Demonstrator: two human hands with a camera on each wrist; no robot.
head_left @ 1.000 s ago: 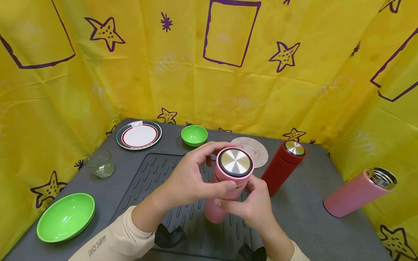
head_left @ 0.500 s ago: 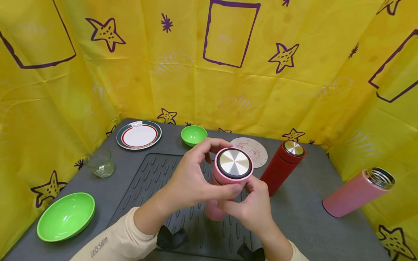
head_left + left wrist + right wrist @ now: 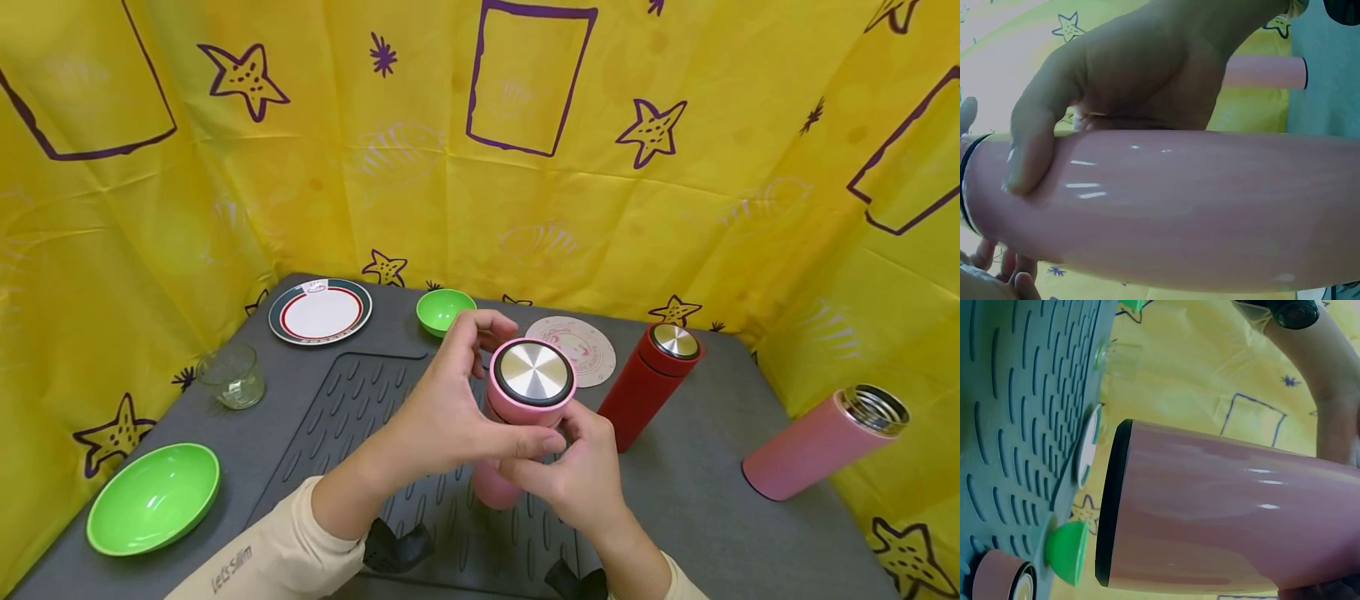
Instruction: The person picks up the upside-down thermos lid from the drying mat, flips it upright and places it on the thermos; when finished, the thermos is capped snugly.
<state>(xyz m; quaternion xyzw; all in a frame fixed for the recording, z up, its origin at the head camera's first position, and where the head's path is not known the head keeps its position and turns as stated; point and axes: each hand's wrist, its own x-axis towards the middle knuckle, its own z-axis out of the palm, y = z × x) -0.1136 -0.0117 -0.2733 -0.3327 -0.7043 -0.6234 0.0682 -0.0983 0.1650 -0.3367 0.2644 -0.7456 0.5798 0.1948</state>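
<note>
Left hand (image 3: 442,408): fingers curled about the pink cylindrical lid with a brushed-metal top (image 3: 533,379), thumb laid across its near side, index finger arched over the far rim. The hand comes in from the left of the lid, wrist bent, cream sleeve (image 3: 277,550) low behind it.

Right hand (image 3: 581,475): fingers wrapped about the pink metal flask body (image 3: 491,487) just under the lid, thumb pressed on the wall, as the left wrist view confirms (image 3: 1147,69). The forearm rises from below and right of the lid.

The flask is held tilted above the dark grey ribbed mat (image 3: 360,417), lid end toward the camera. In the right wrist view the base (image 3: 1110,512) is clear of the mat; whether the lid is seated fully on the body cannot be told.

Relative to the lid: a red metal flask with a steel cap (image 3: 648,379) stands just right; a round pale coaster (image 3: 581,346) lies behind; a small green bowl (image 3: 442,310) behind and left; a white plate with red and dark rim (image 3: 320,311) farther left; a clear glass (image 3: 231,377) left; a large green bowl (image 3: 153,497) left and nearer; an uncapped pink flask (image 3: 821,442) well right, all on the grey surface (image 3: 697,508).
</note>
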